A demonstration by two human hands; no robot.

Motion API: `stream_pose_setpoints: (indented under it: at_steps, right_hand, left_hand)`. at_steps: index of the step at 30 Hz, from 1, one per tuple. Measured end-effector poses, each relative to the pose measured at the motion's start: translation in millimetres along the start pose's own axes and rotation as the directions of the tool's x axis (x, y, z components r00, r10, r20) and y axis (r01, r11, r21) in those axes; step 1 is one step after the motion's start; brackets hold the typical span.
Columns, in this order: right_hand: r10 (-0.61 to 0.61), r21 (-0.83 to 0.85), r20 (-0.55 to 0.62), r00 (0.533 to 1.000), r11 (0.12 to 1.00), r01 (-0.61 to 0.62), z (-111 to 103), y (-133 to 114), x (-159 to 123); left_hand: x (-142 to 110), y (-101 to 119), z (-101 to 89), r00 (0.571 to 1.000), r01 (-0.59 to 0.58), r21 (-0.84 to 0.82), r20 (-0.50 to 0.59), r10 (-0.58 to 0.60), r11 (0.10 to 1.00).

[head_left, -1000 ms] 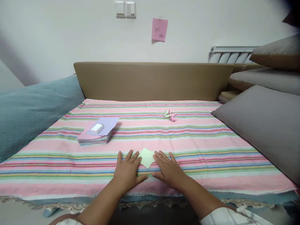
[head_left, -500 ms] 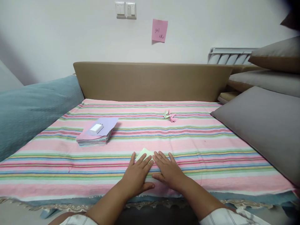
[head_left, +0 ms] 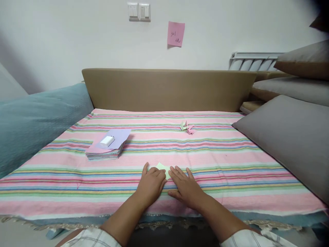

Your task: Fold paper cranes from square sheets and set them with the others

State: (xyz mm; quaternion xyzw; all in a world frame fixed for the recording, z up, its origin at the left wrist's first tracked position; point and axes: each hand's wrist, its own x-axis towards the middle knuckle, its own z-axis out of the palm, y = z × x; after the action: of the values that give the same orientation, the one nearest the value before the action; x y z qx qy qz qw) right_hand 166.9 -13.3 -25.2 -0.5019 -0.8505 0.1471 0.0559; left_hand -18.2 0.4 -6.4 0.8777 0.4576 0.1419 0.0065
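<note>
A small folded piece of light green paper (head_left: 161, 166) lies on the striped cloth, partly covered by my hands. On its left side my left hand (head_left: 151, 185) has its fingers bent and bunched together, pressing down on the paper; its thumb is hidden. My right hand (head_left: 186, 187) rests flat at the paper's right edge, fingers stretched out and the thumb apart. Farther back lie two small folded paper figures, one pale green (head_left: 183, 126) and one pink (head_left: 190, 129), touching each other.
To the left, a stack of coloured paper (head_left: 102, 155) bears a white charger plug (head_left: 107, 141). The striped cloth (head_left: 221, 178) covers the seat up to a brown backrest (head_left: 167, 90). Grey cushions (head_left: 288, 133) are piled at the right; a blue-covered armrest (head_left: 46, 120) bounds the left.
My left hand's fingers have gone from spread flat to bent and bunched on the paper. My right hand stays nearly in place, still flat.
</note>
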Motion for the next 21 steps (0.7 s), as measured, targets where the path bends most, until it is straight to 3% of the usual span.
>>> stream_pose_setpoints:
  at_steps: [6,15,21]
  right_hand:
    - [-0.002,0.008,0.023,1.000,1.000,0.002,-0.3,1.5,0.9]
    - [-0.010,0.008,-0.006,1.000,1.000,0.010,2.3,3.0,0.9]
    - [-0.005,0.006,0.011,1.000,1.000,0.005,1.7,2.5,1.4]
  left_hand:
    - [4.8,-1.2,6.5,1.000,-0.025,0.035,-0.003,0.025,0.999]
    - [4.3,-11.6,14.5,0.995,0.092,0.002,-0.031,-0.092,0.996]
    - [-0.1,-5.9,7.4,0.995,-0.028,0.015,-0.094,0.029,0.999]
